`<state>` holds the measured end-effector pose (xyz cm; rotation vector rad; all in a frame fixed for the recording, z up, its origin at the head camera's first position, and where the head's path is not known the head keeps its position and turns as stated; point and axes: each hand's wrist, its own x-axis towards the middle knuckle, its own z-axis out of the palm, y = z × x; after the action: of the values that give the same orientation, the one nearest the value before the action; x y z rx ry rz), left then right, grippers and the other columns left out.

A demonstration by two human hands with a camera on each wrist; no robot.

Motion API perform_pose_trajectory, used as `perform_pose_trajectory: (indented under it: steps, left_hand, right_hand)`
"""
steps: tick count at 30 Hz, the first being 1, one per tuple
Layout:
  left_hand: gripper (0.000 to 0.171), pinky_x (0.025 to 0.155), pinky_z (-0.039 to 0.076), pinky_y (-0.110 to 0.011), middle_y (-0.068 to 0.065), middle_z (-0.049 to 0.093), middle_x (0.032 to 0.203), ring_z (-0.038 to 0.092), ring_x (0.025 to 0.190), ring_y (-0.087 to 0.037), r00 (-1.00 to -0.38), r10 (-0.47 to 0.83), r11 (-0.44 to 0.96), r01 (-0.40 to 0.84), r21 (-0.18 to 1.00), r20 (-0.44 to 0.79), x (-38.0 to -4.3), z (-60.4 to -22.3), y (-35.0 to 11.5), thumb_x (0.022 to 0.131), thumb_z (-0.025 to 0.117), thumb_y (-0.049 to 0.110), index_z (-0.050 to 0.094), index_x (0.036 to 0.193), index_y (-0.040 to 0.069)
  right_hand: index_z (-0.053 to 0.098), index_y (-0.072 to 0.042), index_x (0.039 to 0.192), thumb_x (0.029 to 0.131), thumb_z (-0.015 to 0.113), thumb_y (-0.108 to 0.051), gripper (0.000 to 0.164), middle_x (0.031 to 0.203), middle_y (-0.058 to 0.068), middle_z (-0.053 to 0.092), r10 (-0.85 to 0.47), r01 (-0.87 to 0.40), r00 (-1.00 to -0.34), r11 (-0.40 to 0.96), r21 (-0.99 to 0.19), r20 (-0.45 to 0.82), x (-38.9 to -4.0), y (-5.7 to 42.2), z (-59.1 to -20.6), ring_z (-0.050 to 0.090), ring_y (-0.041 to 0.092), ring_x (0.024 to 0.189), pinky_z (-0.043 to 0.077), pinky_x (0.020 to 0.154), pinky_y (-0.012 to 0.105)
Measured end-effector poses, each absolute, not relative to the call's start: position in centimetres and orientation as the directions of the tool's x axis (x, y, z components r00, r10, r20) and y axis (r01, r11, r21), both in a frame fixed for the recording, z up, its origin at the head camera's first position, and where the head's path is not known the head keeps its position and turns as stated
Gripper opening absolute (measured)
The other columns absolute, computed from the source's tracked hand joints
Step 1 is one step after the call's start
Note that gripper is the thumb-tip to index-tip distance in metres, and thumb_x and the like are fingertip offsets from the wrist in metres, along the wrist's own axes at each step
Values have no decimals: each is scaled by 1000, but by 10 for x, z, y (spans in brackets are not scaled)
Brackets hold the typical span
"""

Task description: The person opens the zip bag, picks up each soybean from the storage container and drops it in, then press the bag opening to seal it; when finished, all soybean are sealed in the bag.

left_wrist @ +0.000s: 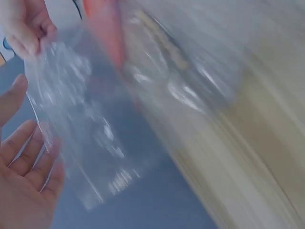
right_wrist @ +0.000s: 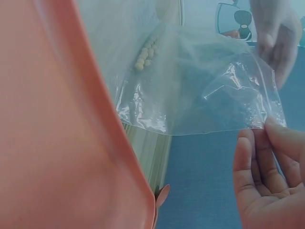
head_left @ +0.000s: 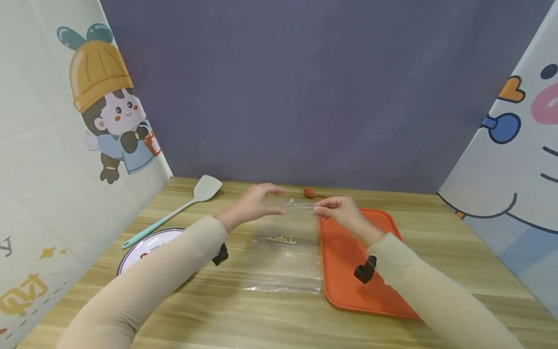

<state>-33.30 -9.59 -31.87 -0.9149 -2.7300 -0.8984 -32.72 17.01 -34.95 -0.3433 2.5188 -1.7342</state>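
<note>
A clear plastic bag (head_left: 287, 269) has its upper part lifted, while its lower part lies on the table. Several small pale yellow beads or beans (head_left: 282, 240) sit in a row inside, across its middle. My right hand (head_left: 342, 213) pinches the bag's top right corner between thumb and fingers, as the right wrist view also shows. At the top left corner is my left hand (head_left: 255, 206), thumb and fingers spread apart. In the left wrist view its fingers (left_wrist: 33, 162) lie beside the bag's edge without closing on it.
To the right, an orange tray (head_left: 362, 300) lies next to the bag. Behind it is a small orange spoon (head_left: 310, 193). A spatula (head_left: 207, 189) with a mint handle lies at the left, near a white plate (head_left: 161, 237) partly hidden by my left sleeve.
</note>
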Motion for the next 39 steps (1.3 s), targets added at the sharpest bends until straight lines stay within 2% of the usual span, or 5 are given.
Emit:
perform_pose_trajectory:
  steps: [7, 13, 18, 30, 39]
  left_hand:
    - [46, 105, 44, -34, -7, 66, 126, 58, 120, -21, -778, 567, 643, 624, 445, 270, -337, -317, -51, 84, 76, 25, 64, 125, 8]
    - [20, 82, 54, -24, -1, 75, 97, 68, 91, -14, -774, 570, 630, 628, 458, 277, -342, -318, -31, 85, 75, 23, 74, 100, 10]
    - [11, 70, 53, -19, 1, 75, 89, 66, 78, -9, -790, 554, 624, 602, 498, 262, -344, -321, -27, 88, 72, 22, 75, 92, 12]
    - [11, 80, 54, -22, -1, 75, 91, 68, 86, -13, -782, 560, 620, 615, 487, 274, -347, -328, -30, 88, 72, 22, 75, 90, 11]
    - [10, 82, 55, -23, -2, 75, 92, 68, 85, -14, -790, 551, 601, 600, 528, 270, -350, -330, -49, 87, 72, 21, 75, 90, 11]
  right_hand:
    - [72, 1, 109, 87, 72, -20, 30, 86, 2, 75, -232, -190, -966, 352, -917, 112, -327, 171, -352, 69, 22, 82, 58, 74, 33]
    - [73, -2, 106, 86, 72, -25, 31, 87, 4, 75, -222, -184, -969, 367, -912, 106, -325, 169, -350, 69, 30, 86, 58, 74, 34]
    - [72, -1, 106, 87, 71, -26, 31, 89, 5, 75, -217, -178, -971, 368, -913, 102, -323, 167, -349, 69, 20, 79, 58, 74, 35]
    - [74, -2, 102, 88, 71, -22, 25, 82, 2, 74, -151, -153, -983, 353, -923, 105, -322, 160, -356, 66, 12, 72, 57, 70, 32]
    - [74, -4, 103, 88, 72, -23, 24, 92, 13, 74, -128, -134, -987, 363, -922, 93, -319, 156, -355, 66, 14, 75, 57, 73, 35]
